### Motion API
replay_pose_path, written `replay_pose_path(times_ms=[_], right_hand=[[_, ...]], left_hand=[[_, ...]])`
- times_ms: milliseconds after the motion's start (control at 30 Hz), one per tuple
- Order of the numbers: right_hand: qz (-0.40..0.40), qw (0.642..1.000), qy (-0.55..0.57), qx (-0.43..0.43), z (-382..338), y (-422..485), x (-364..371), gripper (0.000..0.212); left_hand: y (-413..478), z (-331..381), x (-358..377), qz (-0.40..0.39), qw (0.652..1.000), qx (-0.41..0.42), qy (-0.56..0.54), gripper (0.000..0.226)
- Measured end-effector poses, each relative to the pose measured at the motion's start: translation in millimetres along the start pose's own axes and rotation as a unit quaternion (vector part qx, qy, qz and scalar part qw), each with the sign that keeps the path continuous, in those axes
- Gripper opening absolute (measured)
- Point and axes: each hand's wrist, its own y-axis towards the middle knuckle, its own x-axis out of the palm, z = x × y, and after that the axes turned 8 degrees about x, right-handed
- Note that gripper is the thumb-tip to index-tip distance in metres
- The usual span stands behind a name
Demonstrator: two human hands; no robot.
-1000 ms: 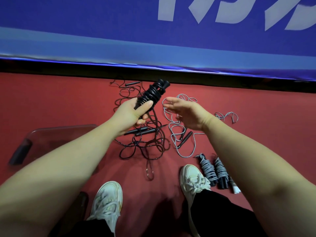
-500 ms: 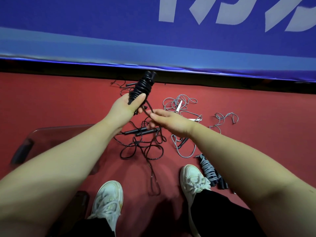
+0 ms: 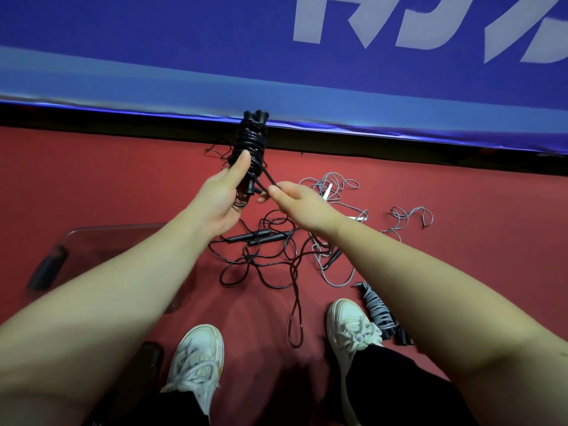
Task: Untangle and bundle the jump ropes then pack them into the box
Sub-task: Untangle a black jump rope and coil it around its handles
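My left hand grips a black jump rope bundle, held upright with its two handle ends on top. My right hand pinches the loose black cord that leaves the bundle's lower end. Below the hands a loose black jump rope lies tangled on the red floor, its two handles side by side. A loose grey jump rope sprawls to the right. A wound grey bundle lies beside my right shoe. The clear plastic box sits at the left, partly under my left forearm.
A blue banner wall with a dark base strip closes off the far side. My two white shoes stand on the red floor near the bottom. A dark object lies by the left shoe.
My left hand has lifted the black bundle higher and turned it upright. My right hand, empty a second ago, came in and took the loose cord end below the bundle.
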Motion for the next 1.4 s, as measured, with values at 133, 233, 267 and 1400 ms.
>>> replay_pose_path(times_ms=[133,233,267,1400], right_hand=[[0.004,0.997,-0.072,0.0,1,1,-13,0.034],[0.019,0.98,-0.196,0.005,3,5,-22,0.034],[0.031,0.969,-0.245,0.005,2,5,-25,0.034],[0.132,0.986,0.062,0.086,-6,11,-25,0.02]], left_hand=[[-3,12,-1,-0.044,0.993,0.007,0.108,0.009],[-4,19,-4,-0.088,0.984,0.0,0.156,0.015],[-4,20,-5,-0.091,0.985,-0.01,0.149,0.026],[-3,26,1,-0.002,0.988,0.063,0.14,0.043]])
